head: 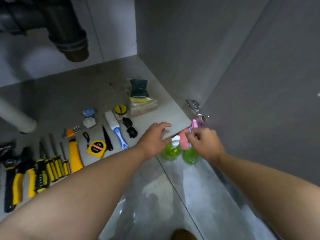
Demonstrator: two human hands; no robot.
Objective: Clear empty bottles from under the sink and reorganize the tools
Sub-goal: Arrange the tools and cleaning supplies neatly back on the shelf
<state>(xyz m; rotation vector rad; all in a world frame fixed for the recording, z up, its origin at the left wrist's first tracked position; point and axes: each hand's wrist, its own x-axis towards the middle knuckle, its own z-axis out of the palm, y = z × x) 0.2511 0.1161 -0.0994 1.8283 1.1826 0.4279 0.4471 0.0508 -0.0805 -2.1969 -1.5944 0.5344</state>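
Two green bottles [170, 152] [190, 155] and a pink bottle [183, 138] stand on the tiled floor just outside the cabinet's front right corner. My left hand [155, 138] hovers open beside the white pump of the left green bottle. My right hand [203, 142] is curled over the pink bottle, fingers pinched near its pink cap [194, 124]; whether it grips the cap is unclear. Tools lie in rows on the cabinet floor: yellow-handled screwdrivers [55, 168], pliers [20, 179], a yellow knife [75, 156], a tape measure [97, 148], a blue-white brush [116, 129].
A dark drain pipe [69, 37] hangs at top left; a white pipe [15, 116] meets the cabinet floor at left. Packed sponges [141, 97] lie at the back right. The open door [259, 101] and its hinge [195, 107] stand to the right.
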